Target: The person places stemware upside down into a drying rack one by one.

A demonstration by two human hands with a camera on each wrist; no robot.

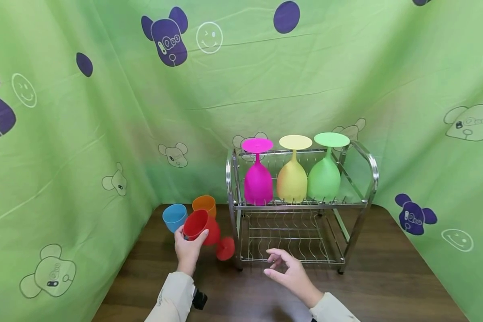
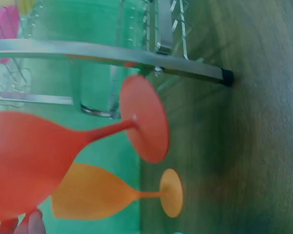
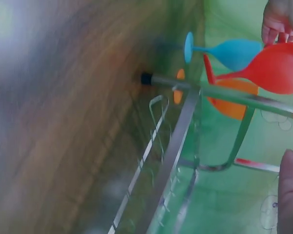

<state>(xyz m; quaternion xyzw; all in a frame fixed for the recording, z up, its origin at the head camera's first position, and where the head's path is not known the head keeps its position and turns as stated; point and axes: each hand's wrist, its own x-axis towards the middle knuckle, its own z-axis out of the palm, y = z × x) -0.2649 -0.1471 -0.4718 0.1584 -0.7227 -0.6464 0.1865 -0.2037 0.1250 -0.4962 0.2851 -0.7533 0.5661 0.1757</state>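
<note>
My left hand [image 1: 188, 252] grips a red wine goblet [image 1: 213, 230] by its bowl, near the rim. The goblet is tilted, its mouth toward the hand and its round foot pointing right and down. In the left wrist view, the red goblet [image 2: 29, 156] is off the table, with fingertips [image 2: 36, 223] at its bowl. A blue goblet [image 1: 174, 217] and an orange goblet [image 1: 204, 205] stand upright behind it, partly hidden. My right hand [image 1: 294, 275] hovers in front of the rack, fingers loosely bent, holding nothing.
A two-tier metal dish rack [image 1: 302, 207] stands on the wooden table [image 1: 390, 268]. Upside down on its top tier are a magenta goblet [image 1: 258, 183], a yellow goblet [image 1: 292, 181] and a green goblet [image 1: 324, 179]. A patterned green cloth [image 1: 265, 89] hangs behind and at both sides.
</note>
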